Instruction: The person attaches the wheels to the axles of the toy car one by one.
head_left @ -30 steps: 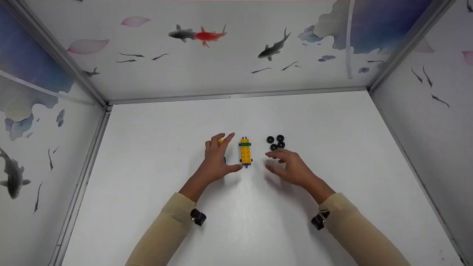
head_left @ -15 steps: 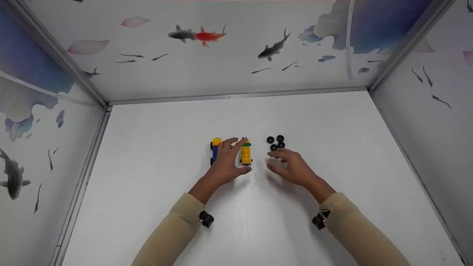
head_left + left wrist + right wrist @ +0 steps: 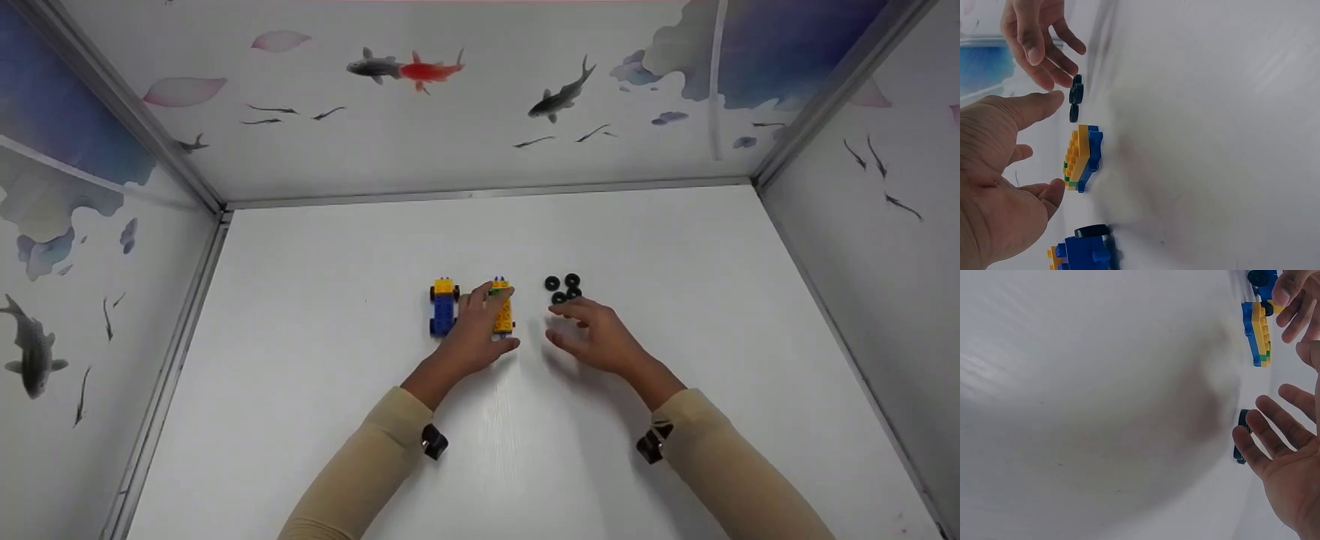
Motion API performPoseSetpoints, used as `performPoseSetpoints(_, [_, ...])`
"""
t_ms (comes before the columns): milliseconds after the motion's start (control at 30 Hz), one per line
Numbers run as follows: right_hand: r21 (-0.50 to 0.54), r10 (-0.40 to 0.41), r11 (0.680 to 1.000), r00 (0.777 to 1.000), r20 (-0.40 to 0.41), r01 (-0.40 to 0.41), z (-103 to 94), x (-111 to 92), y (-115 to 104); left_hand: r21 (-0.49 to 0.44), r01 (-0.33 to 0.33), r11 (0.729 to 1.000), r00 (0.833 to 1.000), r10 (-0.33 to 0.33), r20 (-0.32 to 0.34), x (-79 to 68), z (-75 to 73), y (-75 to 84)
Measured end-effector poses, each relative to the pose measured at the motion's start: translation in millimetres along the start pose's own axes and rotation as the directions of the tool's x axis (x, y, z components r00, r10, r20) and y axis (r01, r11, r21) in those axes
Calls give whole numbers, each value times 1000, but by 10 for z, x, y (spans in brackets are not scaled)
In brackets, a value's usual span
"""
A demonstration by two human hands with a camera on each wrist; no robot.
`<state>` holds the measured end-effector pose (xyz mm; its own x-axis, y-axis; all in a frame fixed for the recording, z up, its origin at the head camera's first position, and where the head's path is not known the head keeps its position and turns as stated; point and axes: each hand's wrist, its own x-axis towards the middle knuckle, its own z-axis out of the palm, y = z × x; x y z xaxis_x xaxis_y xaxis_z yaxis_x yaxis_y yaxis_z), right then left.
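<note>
My left hand (image 3: 474, 337) hovers over a toy-brick car body (image 3: 503, 321), thumb and fingers spread. The body has a yellow studded top, a green strip and a blue base. In the left wrist view a gap shows between the fingers and this brick body (image 3: 1079, 154). Left of the hand sits a blue and yellow brick car (image 3: 444, 309) with black wheels on it. My right hand (image 3: 600, 341) hangs near several loose black wheels (image 3: 572, 280), its fingers relaxed and holding nothing. In the right wrist view its fingers partly cover these wheels (image 3: 1240, 453).
The white tabletop (image 3: 337, 450) is bounded by a back wall (image 3: 480, 150) printed with fish, and by side walls left and right. Metal strips run along the table's edges. Each sleeve carries a small black wrist camera (image 3: 433, 442).
My left hand has moved right, from over the blue and yellow car to over the yellow-topped body, uncovering the car. The right hand has stayed almost in place.
</note>
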<state>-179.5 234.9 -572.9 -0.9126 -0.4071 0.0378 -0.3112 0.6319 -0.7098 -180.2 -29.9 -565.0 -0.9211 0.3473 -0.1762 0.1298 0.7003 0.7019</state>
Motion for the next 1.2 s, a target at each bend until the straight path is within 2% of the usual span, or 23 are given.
performPoseSetpoints(200, [-2,19,1000,1000,-14,-19,-14,6,22,31,29,999,1000,-29,-1,32,58,-24])
performPoseSetpoints(400, [-17,33,999,999,-32,-34,-25,27,17,68,30,997,1000,-30,-4,70,101,-74])
performPoseSetpoints(667, [-50,54,997,996,-76,-57,-12,62,53,61,24,998,1000,-24,0,125,128,-111])
performPoseSetpoints(900, [-95,32,994,991,-132,-45,-4,98,138,66,6,998,1000,-6,4,150,137,-112])
performPoseSetpoints(1067, [-133,65,987,985,-157,-87,3,91,206,53,10,999,1000,-10,-1,160,137,-126])
performPoseSetpoints(1200, [-160,98,980,985,-145,-121,11,96,240,32,14,999,1000,-14,1,163,136,-135])
